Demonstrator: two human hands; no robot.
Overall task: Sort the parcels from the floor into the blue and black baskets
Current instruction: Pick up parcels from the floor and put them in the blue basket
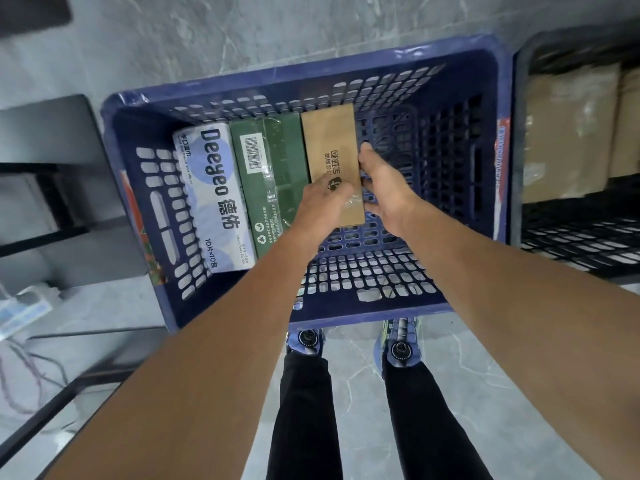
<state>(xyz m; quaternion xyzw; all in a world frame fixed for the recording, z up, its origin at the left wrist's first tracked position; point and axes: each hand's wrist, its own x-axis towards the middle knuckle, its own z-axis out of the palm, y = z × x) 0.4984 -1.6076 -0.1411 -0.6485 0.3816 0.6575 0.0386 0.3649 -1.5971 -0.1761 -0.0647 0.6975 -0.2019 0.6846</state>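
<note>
Seen from the head camera, a person leans over the blue basket (pixel 381 311) with both arms reaching inside. The left hand (pixel 322 199) curls over the near end of a brown cardboard parcel (pixel 330 140), and the right hand (pixel 384 181) clasps its right edge. The parcel stands in the basket's middle, touching a green box (pixel 273 161). A white wet-wipes pack (pixel 211 188) lies against the basket's left wall. Just right of the blue basket, the black basket (pixel 571 233) holds brown parcels (pixel 568 133)
</note>
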